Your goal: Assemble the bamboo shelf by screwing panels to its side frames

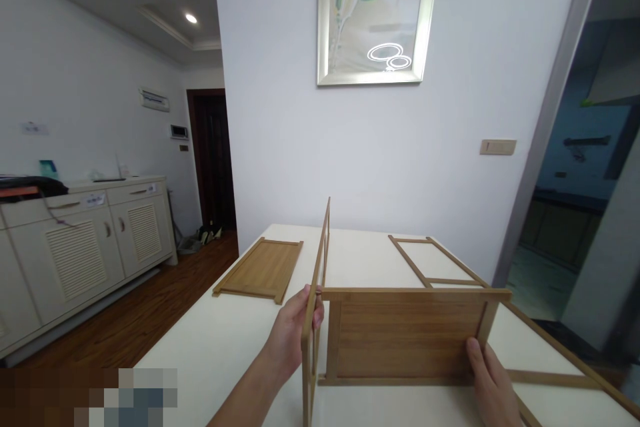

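My left hand (pixel 296 325) is closed around a narrow wooden frame (pixel 316 280), which stands on edge and points away from me. My right hand (pixel 487 373) grips the right end of a wooden panel (pixel 405 340), thumb on its near face. The panel is brown, with a rail along its top and bottom, and is held upright across the table. Its left end meets the frame at my left fingers, close to a small metal-looking piece; whether the two are joined I cannot tell. My right fingers behind the panel are hidden.
Another wooden panel (pixel 265 268) lies flat at the left of the white table (pixel 200 353). An open wooden frame (pixel 423 267) lies at the right, partly behind the held panel. The wall (pixel 280 147) rises beyond the table. A white cabinet (pixel 90 247) stands far left.
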{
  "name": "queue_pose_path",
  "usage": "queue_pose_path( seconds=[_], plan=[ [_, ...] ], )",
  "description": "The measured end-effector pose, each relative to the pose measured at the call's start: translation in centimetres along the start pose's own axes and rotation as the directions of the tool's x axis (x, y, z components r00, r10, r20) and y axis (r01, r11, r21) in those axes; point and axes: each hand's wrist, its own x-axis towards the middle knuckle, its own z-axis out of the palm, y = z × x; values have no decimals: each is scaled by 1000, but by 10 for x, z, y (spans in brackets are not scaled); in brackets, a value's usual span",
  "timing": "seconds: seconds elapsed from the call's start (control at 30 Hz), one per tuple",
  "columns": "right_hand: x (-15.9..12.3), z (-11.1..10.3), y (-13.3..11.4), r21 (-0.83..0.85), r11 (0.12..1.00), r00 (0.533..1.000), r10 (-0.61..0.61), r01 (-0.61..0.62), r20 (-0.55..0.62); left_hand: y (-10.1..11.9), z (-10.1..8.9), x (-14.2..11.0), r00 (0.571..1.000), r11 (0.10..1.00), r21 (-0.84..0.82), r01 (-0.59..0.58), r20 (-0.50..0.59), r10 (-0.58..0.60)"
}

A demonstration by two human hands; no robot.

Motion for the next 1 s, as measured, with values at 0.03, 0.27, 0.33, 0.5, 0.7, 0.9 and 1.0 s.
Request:
queue_pose_path(
  seconds=[0.03,0.27,0.33,0.5,0.7,0.9,1.0],
  plan=[
    [0,0,0,-6,1000,1000,6,-6,-4,0,0,0,1000,1000,1,-1,-3,1],
    [1,0,4,-22,1000,1000,-15,15,-9,-1,2,1,999,999,7,-33,-6,33],
    [0,0,4,-27,999,1000,-23,22,-11,-1,2,1,999,999,12,-39,1,39],
    [-2,0,2,-85,996,1000,5,-6,-9,1,3,0,997,996,50,-80,-8,81],
    [-3,1,2,-92,996,1000,7,-8,-12,11,10,-6,991,989,99,-107,-68,114],
    [-5,1,3,-91,996,1000,17,-18,-17,17,11,-10,981,964,225,-143,-95,168],
    [-5,1,2,-93,996,1000,16,-17,-17,18,7,-10,973,934,314,-173,-95,212]
  ],
)
